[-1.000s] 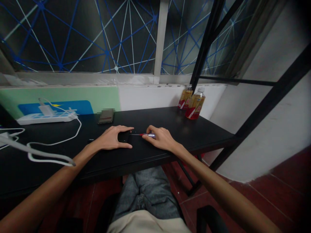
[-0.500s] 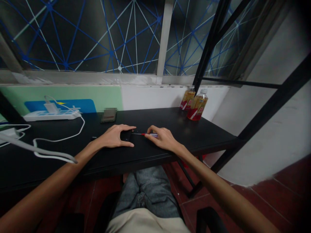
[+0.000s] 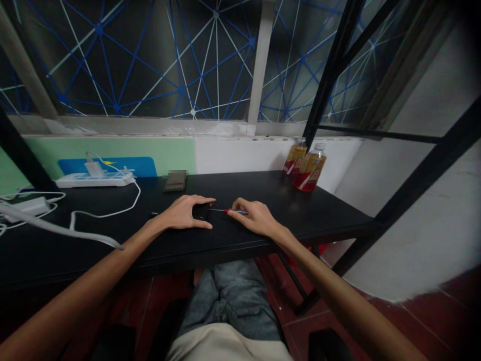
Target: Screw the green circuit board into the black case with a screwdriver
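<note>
My left hand (image 3: pixel 185 212) grips a flat black device (image 3: pixel 201 211) lying on the black desk, thumb along its near side and fingers along its far side. Much of the device is hidden beneath the palm; it may be a phone, but I cannot tell. In my right hand (image 3: pixel 253 216) is a slim screwdriver (image 3: pixel 228 211) with a red collar, held nearly level between thumb and fingers. Its thin metal shaft points left and reaches the device's right edge; whether the tip touches is too small to tell. Tiny specks lie by that edge.
Two drink bottles (image 3: pixel 310 168) stand at the desk's back right. A dark rectangular object (image 3: pixel 175 181) rests near the wall. On the left are a white power strip (image 3: pixel 95 179), a white adapter (image 3: pixel 32 208) and loose white cables (image 3: pixel 108 216). Black frame posts rise at both sides.
The whole view has shifted slightly, so things appear a little further right. Both hands keep their hold, with the screwdriver still at the device's right edge.
</note>
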### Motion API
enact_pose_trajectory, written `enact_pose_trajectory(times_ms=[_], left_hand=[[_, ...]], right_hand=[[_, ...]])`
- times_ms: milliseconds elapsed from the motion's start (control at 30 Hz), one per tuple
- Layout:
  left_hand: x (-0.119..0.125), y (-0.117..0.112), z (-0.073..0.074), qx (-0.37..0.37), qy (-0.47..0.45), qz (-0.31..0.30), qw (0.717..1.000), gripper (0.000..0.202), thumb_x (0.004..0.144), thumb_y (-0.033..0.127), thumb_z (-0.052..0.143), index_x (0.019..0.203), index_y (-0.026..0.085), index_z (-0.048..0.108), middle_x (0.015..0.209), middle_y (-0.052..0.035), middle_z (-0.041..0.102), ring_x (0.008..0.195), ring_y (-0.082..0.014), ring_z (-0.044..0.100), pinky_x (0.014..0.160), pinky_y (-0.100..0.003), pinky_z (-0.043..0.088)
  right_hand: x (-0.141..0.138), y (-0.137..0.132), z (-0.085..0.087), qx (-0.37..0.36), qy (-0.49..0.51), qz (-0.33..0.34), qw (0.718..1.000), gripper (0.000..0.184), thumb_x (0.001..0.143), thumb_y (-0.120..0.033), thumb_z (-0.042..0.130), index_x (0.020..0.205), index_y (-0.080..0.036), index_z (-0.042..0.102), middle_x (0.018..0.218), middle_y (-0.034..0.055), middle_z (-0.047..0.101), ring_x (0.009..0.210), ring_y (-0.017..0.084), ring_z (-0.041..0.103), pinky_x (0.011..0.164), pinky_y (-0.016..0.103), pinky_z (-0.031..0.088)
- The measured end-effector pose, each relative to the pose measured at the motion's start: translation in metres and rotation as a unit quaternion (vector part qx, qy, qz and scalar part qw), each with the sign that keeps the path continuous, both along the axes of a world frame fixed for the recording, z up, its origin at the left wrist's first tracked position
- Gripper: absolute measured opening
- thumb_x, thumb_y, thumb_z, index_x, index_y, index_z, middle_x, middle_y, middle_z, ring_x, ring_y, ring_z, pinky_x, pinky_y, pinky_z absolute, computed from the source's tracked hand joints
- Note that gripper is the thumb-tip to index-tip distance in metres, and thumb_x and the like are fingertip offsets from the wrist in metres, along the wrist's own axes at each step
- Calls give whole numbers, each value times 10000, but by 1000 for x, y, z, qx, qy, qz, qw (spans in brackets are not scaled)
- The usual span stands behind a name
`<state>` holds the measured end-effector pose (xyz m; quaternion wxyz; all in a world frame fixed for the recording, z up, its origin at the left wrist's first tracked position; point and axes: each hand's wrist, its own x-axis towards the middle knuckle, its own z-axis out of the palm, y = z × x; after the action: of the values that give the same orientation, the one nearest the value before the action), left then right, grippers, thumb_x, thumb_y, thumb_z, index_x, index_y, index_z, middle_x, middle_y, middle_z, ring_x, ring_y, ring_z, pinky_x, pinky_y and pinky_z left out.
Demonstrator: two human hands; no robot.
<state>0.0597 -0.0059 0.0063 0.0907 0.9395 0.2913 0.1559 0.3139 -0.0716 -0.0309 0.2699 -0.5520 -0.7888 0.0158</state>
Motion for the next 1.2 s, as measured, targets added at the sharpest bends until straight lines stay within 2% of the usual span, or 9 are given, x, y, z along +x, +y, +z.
enact_pose_trajectory(times_ms=[133,300,433,567,633,800,933,1100,1200], left_hand=[[0,0,0,0,2,6,1000,808,690,598,752,1380,235,541,1319,-106,629,1173,-295,599,995,-388,425],[0,0,-1,-2,-4,4,1000,800,689,604,749,1368,229,554,1315,-106,633,1176,-295,599,998,-391,424],[1,-1,-1,1,-4,10,1000,782,682,602,754,1352,243,569,1311,-97,639,1172,-293,603,998,-390,424],[1,-2,1,3,-4,13,1000,787,683,598,755,1360,246,561,1316,-96,636,1177,-291,602,999,-386,427],[1,-3,1,2,-2,13,1000,792,689,597,752,1366,237,556,1322,-99,631,1185,-291,597,1003,-386,426],[1,-3,1,3,2,15,1000,786,697,592,748,1370,237,550,1322,-97,632,1193,-291,593,1012,-393,420],[1,-3,1,7,4,14,1000,786,697,600,743,1371,244,549,1335,-94,624,1203,-288,587,1021,-389,415],[1,-4,2,8,11,21,1000,791,697,603,741,1368,228,553,1346,-102,615,1211,-295,582,1023,-393,417],[2,-4,2,5,12,20,1000,795,697,594,746,1371,220,550,1347,-103,613,1216,-295,578,1027,-394,414]], right_hand=[[3,2,-3,-9,26,6,1000,278,881,-449,609,1054,-232,587,691,-33,635,635,154,588,624,234,331],[4,5,-4,20,43,5,999,334,944,-503,501,911,-215,668,832,32,709,744,172,639,657,245,358],[1,3,-1,15,21,-1,1000,400,985,-497,405,899,-218,678,778,37,699,732,177,638,645,251,349],[2,3,-3,3,35,7,999,305,889,-492,587,1042,-228,603,702,-16,648,666,167,607,639,239,356],[4,4,-5,2,47,13,999,283,873,-457,620,1036,-228,590,728,-20,654,659,159,599,637,235,360],[4,5,-6,11,44,4,999,332,939,-515,511,905,-216,650,849,30,708,762,174,637,654,243,359],[-1,2,-1,5,3,-7,1000,394,994,-496,396,899,-221,661,798,34,699,759,175,641,643,244,336],[0,1,-1,-5,-4,-7,1000,301,880,-508,608,1020,-242,613,775,-4,674,719,173,617,635,235,319],[1,2,-2,-4,2,-5,1000,257,912,-484,573,974,-240,626,789,1,684,727,170,618,633,236,316]])
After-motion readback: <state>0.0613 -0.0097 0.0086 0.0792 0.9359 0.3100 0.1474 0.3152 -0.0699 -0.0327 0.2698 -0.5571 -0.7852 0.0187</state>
